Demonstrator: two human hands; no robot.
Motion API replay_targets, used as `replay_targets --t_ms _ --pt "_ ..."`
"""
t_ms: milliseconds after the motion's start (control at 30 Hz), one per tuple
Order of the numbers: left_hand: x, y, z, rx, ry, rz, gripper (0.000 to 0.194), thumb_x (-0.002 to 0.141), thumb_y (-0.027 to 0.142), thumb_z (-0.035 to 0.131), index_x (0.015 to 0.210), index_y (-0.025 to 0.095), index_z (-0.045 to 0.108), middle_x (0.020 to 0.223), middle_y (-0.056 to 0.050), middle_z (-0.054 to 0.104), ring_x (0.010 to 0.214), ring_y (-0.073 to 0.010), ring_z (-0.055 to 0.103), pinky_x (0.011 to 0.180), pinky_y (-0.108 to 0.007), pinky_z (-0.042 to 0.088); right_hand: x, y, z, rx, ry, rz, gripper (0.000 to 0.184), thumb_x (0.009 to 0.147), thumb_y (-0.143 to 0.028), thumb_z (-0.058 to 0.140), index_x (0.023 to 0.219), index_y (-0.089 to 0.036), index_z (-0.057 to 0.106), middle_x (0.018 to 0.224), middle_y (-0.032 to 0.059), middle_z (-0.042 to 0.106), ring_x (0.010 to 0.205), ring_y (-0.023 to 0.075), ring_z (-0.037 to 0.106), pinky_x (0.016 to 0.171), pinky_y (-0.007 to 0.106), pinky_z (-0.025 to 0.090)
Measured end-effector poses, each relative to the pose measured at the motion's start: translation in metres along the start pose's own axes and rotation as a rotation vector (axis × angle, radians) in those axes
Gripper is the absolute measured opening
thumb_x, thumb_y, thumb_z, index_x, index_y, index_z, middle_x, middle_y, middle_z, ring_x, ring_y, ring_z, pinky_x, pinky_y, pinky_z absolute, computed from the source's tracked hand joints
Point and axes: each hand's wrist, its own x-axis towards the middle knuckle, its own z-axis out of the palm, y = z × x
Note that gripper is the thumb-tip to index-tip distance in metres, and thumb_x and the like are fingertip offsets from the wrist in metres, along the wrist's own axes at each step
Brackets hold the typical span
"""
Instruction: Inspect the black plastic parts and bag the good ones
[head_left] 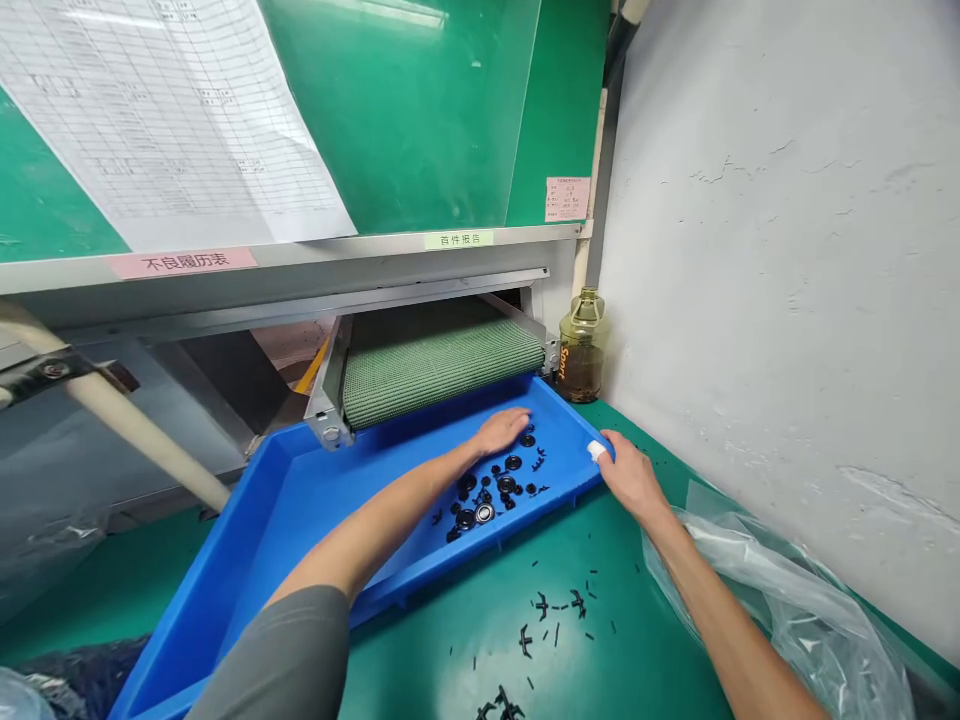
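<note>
A large blue plastic tray (pixel 300 520) lies on the green table, with small black round parts (pixel 506 485) and thin black bits gathered toward its right end. My left hand (pixel 504 430) reaches down inside the tray just behind these parts, its fingers stretched out near the tray floor; the fingertips are only partly visible. At the tray's right corner, my right hand (pixel 628 470) grips the rim, with a white wrap on the thumb. Loose black branched pieces (pixel 525 640) and short black sticks lie on the table in front of the tray.
A green conveyor belt (pixel 442 355) ends over the tray's back edge. A bottle of dark liquid (pixel 582 345) stands at the tray's back right corner, near the white wall. Clear plastic bags (pixel 780 590) lie at right. A pale pipe (pixel 150 430) slants across the left.
</note>
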Motion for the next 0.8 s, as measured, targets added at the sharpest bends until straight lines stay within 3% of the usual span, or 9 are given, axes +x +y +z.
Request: replay_targets --t_ms 100,233,367,467,533,600,667,700,800 --pt "-0.021 0.028 0.01 -0.035 -0.157 0.174 0.055 0.097 0.052 0.022 0.134 0.024 0.051 0.143 -0.003 0.049 0.135 -0.018 0.04 0.115 -0.032 0.026 0.002 0.001 0.005 0.053 0.003 0.031 0.039 0.087 -0.018 0.039 0.121 -0.015 0.057 0.104 0.0106 0.069 0.09 0.0218 0.065 0.076 0.031 0.049" --pt "-0.063 0.053 0.002 -0.055 -0.323 0.332 0.063 0.093 0.061 0.018 0.116 0.028 0.065 0.135 0.002 0.058 0.132 -0.0178 0.044 0.114 -0.03 0.028 0.002 -0.001 0.0 0.097 0.04 0.038 0.036 0.084 -0.016 0.041 0.115 -0.017 0.06 0.094 0.0085 0.07 0.082 0.0208 0.065 0.072 0.03 0.049" --pt "-0.111 0.049 -0.02 -0.067 -0.391 0.33 0.064 0.089 0.066 0.024 0.115 0.025 0.067 0.135 -0.004 0.058 0.133 -0.0227 0.043 0.113 -0.035 0.029 0.004 -0.009 -0.012 0.124 0.033 0.061 0.032 0.084 -0.014 0.043 0.11 -0.014 0.061 0.09 0.01 0.068 0.082 0.0214 0.065 0.074 0.031 0.048" --pt "-0.133 0.036 -0.025 -0.091 -0.398 0.271 0.06 0.089 0.063 0.029 0.121 0.026 0.063 0.141 -0.004 0.051 0.138 -0.0246 0.035 0.117 -0.038 0.018 -0.011 -0.018 -0.026 0.132 0.032 0.074 0.036 0.088 -0.016 0.039 0.118 -0.008 0.055 0.106 0.0165 0.064 0.098 0.0246 0.061 0.085 0.035 0.046" --pt "-0.138 0.03 -0.022 -0.096 -0.394 0.232 0.053 0.089 0.059 0.031 0.123 0.03 0.06 0.144 0.0 0.048 0.14 -0.0243 0.031 0.117 -0.04 0.014 -0.039 -0.025 -0.039 0.136 0.053 0.037 0.04 0.09 -0.018 0.037 0.128 -0.01 0.048 0.123 0.0169 0.055 0.113 0.0252 0.053 0.094 0.038 0.042" --pt "-0.138 0.03 -0.016 -0.064 -0.384 0.21 0.048 0.091 0.052 0.03 0.126 0.032 0.057 0.144 0.003 0.047 0.14 -0.0228 0.03 0.116 -0.041 0.015 -0.081 -0.031 -0.055 0.162 0.01 -0.09 0.038 0.091 -0.02 0.039 0.128 -0.019 0.049 0.123 0.009 0.056 0.113 0.0206 0.053 0.096 0.035 0.042" --pt "-0.137 0.034 -0.015 -0.016 -0.366 0.208 0.048 0.094 0.045 0.026 0.13 0.03 0.053 0.144 0.003 0.048 0.138 -0.0209 0.033 0.116 -0.041 0.016 -0.133 -0.03 -0.07 0.19 -0.214 -0.391 0.035 0.091 -0.018 0.039 0.123 -0.022 0.053 0.116 0.0068 0.059 0.105 0.0207 0.056 0.09 0.038 0.047" --pt "-0.137 0.037 -0.016 0.009 -0.346 0.212 0.049 0.095 0.044 0.023 0.133 0.028 0.05 0.144 0.002 0.048 0.137 -0.02 0.035 0.116 -0.04 0.016 -0.158 -0.026 -0.077 0.154 -0.305 -0.47 0.033 0.091 -0.017 0.039 0.119 -0.023 0.055 0.113 0.0062 0.059 0.101 0.0206 0.057 0.085 0.038 0.049" --pt "-0.145 0.04 -0.026 0.066 -0.251 0.213 0.053 0.096 0.044 0.02 0.138 0.021 0.043 0.148 -0.001 0.043 0.137 -0.0201 0.033 0.116 -0.041 0.014 -0.22 -0.008 -0.09 -0.005 -0.387 -0.466 0.028 0.091 -0.017 0.038 0.108 -0.023 0.059 0.11 0.0074 0.059 0.092 0.0208 0.056 0.073 0.035 0.051"
